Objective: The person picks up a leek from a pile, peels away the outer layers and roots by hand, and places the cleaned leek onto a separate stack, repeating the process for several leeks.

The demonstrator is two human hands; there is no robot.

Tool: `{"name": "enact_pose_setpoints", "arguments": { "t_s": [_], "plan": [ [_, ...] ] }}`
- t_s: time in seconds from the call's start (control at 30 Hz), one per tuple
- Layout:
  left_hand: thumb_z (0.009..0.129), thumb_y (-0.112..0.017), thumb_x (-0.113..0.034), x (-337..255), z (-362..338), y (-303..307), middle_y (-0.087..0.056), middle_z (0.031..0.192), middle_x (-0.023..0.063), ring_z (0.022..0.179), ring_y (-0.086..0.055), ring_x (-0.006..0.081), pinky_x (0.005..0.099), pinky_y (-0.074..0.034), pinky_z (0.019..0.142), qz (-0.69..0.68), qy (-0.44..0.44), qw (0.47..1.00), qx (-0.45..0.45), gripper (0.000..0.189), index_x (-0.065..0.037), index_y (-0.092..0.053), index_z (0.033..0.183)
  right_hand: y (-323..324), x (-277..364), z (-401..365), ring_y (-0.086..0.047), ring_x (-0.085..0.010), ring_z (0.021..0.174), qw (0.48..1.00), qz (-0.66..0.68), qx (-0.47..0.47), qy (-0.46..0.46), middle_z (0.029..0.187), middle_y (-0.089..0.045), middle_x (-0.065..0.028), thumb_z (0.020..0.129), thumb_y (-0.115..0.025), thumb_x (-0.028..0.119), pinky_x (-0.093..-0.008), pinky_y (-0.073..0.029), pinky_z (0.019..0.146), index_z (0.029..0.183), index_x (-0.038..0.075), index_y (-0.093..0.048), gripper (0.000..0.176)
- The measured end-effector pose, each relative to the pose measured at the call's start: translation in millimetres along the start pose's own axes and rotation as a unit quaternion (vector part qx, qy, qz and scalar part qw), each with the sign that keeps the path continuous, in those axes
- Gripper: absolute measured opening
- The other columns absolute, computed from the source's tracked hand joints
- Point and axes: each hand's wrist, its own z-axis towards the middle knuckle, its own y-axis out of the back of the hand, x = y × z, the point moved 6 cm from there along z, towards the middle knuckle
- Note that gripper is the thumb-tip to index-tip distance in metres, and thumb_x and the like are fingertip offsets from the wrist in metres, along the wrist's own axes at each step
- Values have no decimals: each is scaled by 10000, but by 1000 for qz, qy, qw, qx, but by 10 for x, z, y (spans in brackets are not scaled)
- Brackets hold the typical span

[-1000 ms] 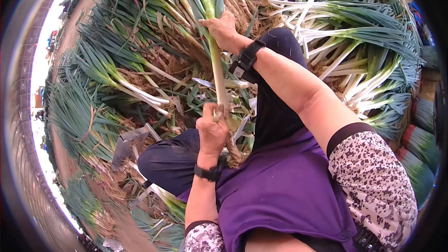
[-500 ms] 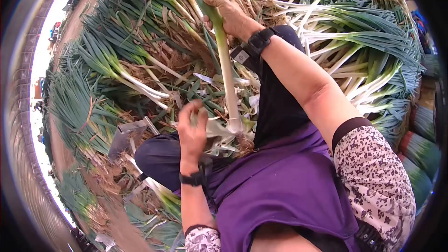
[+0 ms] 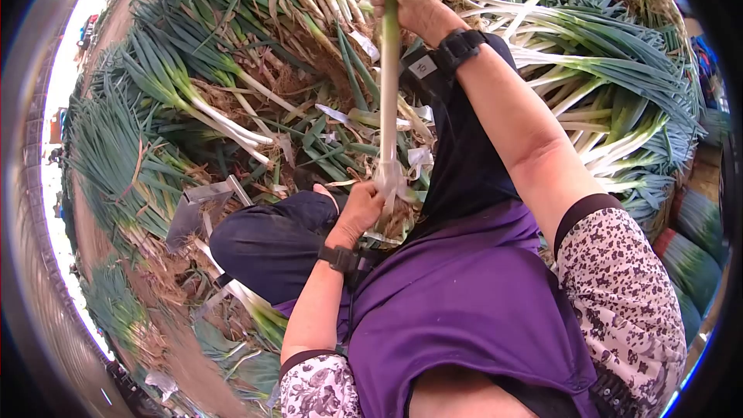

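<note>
A long leek stands nearly upright in front of my body, its roots low by my lap. Up at its green part, my right hand is wrapped round the stalk. Down at the white base, my left hand is closed with its fingertips against the stem, pinching at the loose outer skin near the roots. Exactly what lies between those fingertips is partly hidden.
Untrimmed leeks with soil and roots lie ahead and to the left. Clean white-stemmed leeks are piled on the right. A metal piece stands beside my left knee. Leaf scraps cover the ground between my legs.
My left hand has moved right and down from beside the leek and closed at its base. My right hand has shifted up and slightly right with the leek, now more upright.
</note>
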Motion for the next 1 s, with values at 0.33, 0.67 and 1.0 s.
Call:
{"name": "enact_pose_setpoints", "arguments": {
  "t_s": [0.33,0.67,1.0],
  "plan": [
    [842,-667,-271,-799,-99,210,-610,775,162,699,-613,271,331,-483,620,246,-220,917,-225,370,2,-546,1061,171,78,-33,-547,-148,510,956,-124,-201,175,684,-563,-83,692,-818,100,-280,-459,401,828,-42,-552,331],
    [894,-578,-169,-1345,-203,195,-501,563,147,494,-516,347,395,-383,438,354,-343,864,-98,279,-43,-481,665,917,240,403,-579,-192,549,949,-164,-261,74,676,-621,-100,752,-757,148,-319,-482,493,904,-105,-623,324],
    [805,-645,-99,-716,-1304,214,-494,558,135,479,-514,327,390,-397,437,316,-220,917,-103,206,-50,-513,654,2235,457,1433,-631,-239,984,786,-598,-142,73,1059,-642,-88,789,-641,171,-322,-506,817,1308,171,-495,539]
  ]
}}
